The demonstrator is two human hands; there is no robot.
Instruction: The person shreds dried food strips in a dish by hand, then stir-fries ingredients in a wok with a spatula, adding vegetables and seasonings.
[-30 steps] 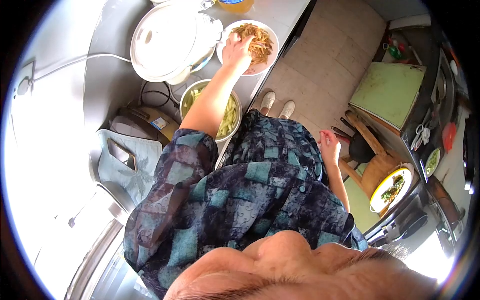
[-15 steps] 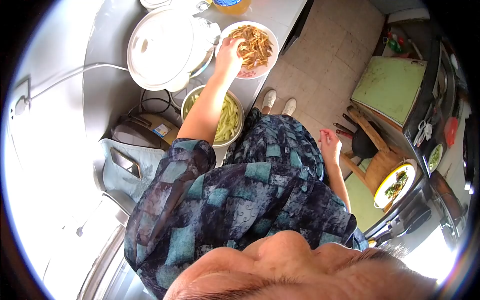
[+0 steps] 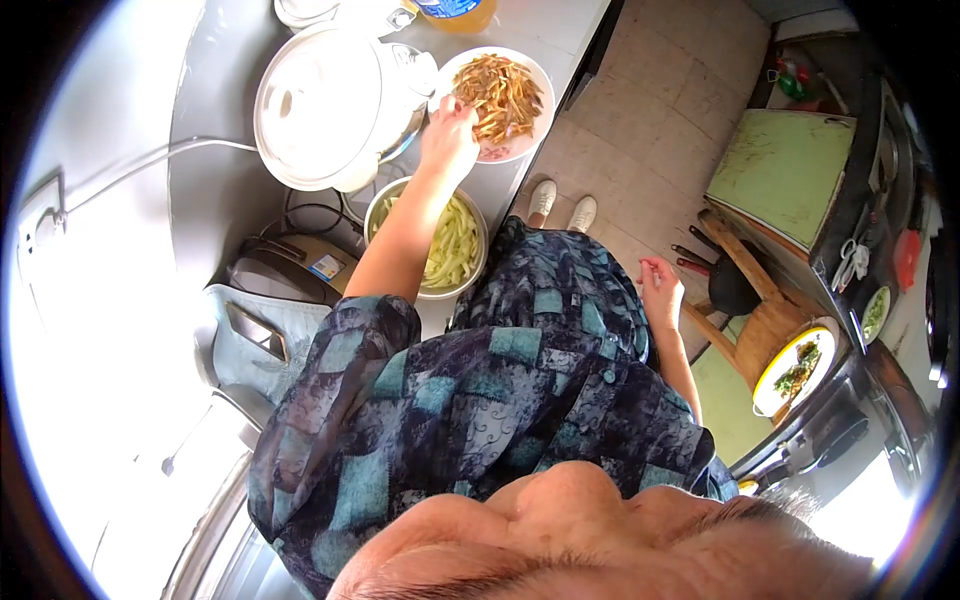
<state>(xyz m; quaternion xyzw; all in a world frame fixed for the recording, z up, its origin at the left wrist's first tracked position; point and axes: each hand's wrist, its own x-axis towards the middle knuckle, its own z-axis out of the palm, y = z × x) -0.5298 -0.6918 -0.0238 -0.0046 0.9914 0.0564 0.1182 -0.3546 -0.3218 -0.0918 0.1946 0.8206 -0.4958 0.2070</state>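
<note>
My left hand (image 3: 450, 142) is over the near-left rim of a white bowl (image 3: 546, 118), its fingers curled in at the edge of the brown food strips (image 3: 500, 98) heaped inside. Whatever may be between those fingertips is too small to make out. Below my left forearm, a metal bowl (image 3: 484, 245) holds pale green vegetable strips (image 3: 455, 250), partly covered by the arm. My right hand (image 3: 660, 292) hangs by my right side with loosely bent fingers, somewhat apart, and nothing visible in it.
Left of the bowls are a large white-lidded pot (image 3: 310, 105), a brown appliance (image 3: 325, 265) and a phone (image 3: 256, 330) on pale blue cloth. At right, a wooden stool (image 3: 750, 345) bears a yellow-rimmed plate (image 3: 825, 350). Scissors (image 3: 852, 262) lie beyond.
My left hand has drawn back slightly from the brown strips towards the bowl's near rim. The right hand stays about where it was.
</note>
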